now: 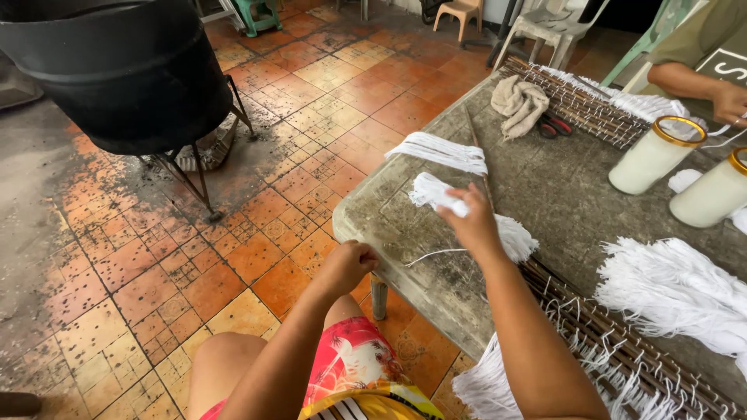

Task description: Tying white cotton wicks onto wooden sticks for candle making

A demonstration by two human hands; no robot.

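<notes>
While each hand's grip pinches one white string [432, 253], two glass candles [654, 154] stand.

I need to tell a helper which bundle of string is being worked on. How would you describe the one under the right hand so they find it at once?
Start at the grey stone table and go to its near left corner. Two bundles of white string lie there; take the nearer bundle, which the right hand presses down. Unlike the loose bundle behind it, a single strand runs from it to the left hand.

Both arms are bare and sleeveless; pink patterned shorts [350, 358] meet a yellow striped hem [373, 404].
</notes>
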